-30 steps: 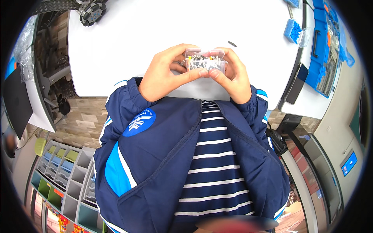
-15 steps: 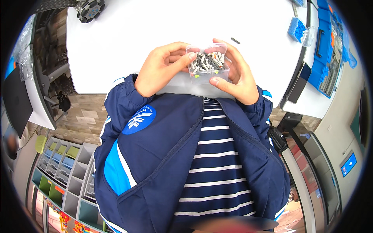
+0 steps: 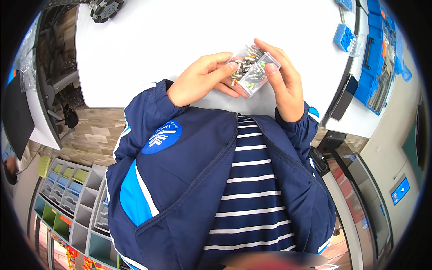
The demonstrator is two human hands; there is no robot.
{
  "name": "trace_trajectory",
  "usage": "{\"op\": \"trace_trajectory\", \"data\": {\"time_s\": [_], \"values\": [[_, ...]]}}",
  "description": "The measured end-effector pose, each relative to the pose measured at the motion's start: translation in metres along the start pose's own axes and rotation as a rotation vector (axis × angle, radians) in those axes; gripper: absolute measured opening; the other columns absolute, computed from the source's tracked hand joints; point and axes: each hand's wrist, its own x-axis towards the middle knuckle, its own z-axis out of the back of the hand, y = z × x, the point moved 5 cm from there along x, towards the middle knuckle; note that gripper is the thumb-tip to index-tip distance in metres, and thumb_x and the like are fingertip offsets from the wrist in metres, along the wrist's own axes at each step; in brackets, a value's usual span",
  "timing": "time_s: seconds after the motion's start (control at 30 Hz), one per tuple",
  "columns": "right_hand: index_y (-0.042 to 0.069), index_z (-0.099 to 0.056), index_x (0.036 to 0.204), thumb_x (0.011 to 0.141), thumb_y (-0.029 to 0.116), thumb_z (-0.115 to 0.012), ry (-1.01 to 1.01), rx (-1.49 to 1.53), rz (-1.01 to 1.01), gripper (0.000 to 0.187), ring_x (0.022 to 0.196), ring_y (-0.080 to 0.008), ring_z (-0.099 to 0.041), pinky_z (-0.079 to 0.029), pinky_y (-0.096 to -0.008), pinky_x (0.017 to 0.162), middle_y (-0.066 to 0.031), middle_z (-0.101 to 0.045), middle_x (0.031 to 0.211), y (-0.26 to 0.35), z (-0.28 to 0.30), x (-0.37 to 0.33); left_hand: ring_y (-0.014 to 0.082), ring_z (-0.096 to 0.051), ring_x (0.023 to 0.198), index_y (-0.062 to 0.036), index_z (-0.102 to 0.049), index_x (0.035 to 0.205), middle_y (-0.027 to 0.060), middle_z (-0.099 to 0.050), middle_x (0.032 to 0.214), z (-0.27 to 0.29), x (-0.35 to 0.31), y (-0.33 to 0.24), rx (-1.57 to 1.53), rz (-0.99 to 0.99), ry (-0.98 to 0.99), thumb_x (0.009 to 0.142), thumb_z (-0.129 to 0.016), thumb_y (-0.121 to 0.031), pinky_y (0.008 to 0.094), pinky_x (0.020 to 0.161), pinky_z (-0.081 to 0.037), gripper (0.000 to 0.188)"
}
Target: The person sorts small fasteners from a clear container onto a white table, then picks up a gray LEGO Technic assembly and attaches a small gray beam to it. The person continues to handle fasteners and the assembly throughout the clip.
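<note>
1. Left hand (image 3: 198, 81) is grasping a small, clear, rectangular plastic box (image 3: 258, 78): its thumb is pressing at the left edge, its fingers are spreading beneath.
2. Right hand (image 3: 288, 85) is steadying the other end, its thumb lying on the near wall, its index finger reaching past the far side. Neither hand is letting go.
3. Location: the box is being held in the air over the near edge of a white, smooth-topped table (image 3: 144, 54).
4. Change: half a second ago the box was sitting square to the body; now it is slanting and tipping. Judgement: the hands are reorienting it, so the loose grey, white and black pegs (image 3: 248, 65) are probably shifting inside.
5. Orientation: the long axis is running from lower left to upper right; the open top is facing up and leftward.
6. The lid's position is staying unclear behind the left thumb.
</note>
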Motion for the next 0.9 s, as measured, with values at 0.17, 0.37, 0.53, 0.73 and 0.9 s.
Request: {"op": "trace_trajectory", "data": {"time_s": [0.17, 0.37, 0.53, 0.73, 0.9], "values": [[-0.001, -0.058, 0.144, 0.103, 0.016, -0.056, 0.053, -0.037, 0.024, 0.045, 0.128, -0.0256, -0.057, -0.041, -0.0358, 0.111, -0.0163, -0.06, 0.136, 0.002, 0.006, -0.001, 0.0259, -0.074, 0.105, 0.0034, -0.048, 0.15, 0.0169, -0.068, 0.125, -0.001, 0.002, 0.001, -0.026, -0.004, 0.026, 0.113, -0.046, -0.027, 0.0339, 0.091, -0.064, 0.048], [-0.002, -0.049, 0.152, 0.1, 0.018, -0.055, 0.206, 0.002, 0.081, 0.057, 0.144, -0.0295, -0.047, -0.033, -0.0393, 0.12, -0.0186, -0.052, 0.152, 0.001, 0.017, -0.003, 0.0265, -0.075, 0.104, 0.0038, -0.046, 0.151, 0.0185, -0.07, 0.123, 0.002, 0.003, 0.001, -0.008, 0.004, 0.038, 0.114, -0.044, -0.028, 0.0337, 0.092, -0.064, 0.05], [-0.002, -0.041, 0.158, 0.097, 0.027, -0.058, 0.238, 0.115, 0.007, 0.07, 0.145, -0.0311, -0.046, -0.032, -0.0412, 0.121, -0.0204, -0.048, 0.157, -0.007, 0.019, -0.004, 0.0266, -0.075, 0.105, 0.0042, -0.045, 0.151, 0.0193, -0.07, 0.124, 0.001, 0.003, 0.001, -0.029, -0.007, 0.058, 0.114, -0.044, -0.029, 0.0339, 0.092, -0.064, 0.05], [-0.004, -0.039, 0.157, 0.095, 0.029, -0.06, 0.241, 0.165, 0.009, 0.073, 0.146, -0.0326, -0.046, -0.032, -0.0433, 0.122, -0.0236, -0.047, 0.157, -0.009, 0.019, -0.004, 0.0271, -0.075, 0.104, 0.0043, -0.046, 0.151, 0.0193, -0.07, 0.123, 0.002, 0.003, 0.002, -0.04, -0.003, 0.052, 0.113, -0.045, -0.029, 0.035, 0.092, -0.065, 0.05], [-0.004, -0.043, 0.148, 0.094, 0.027, -0.063, 0.225, 0.272, -0.033, 0.065, 0.148, -0.0337, -0.043, -0.03, -0.0442, 0.123, -0.0262, -0.045, 0.157, -0.016, 0.022, -0.007, 0.0295, -0.075, 0.103, 0.0043, -0.046, 0.151, 0.02, -0.07, 0.122, 0.003, 0.003, 0.002, -0.069, -0.017, 0.061, 0.113, -0.048, -0.029, 0.0389, 0.091, -0.065, 0.051]]}}
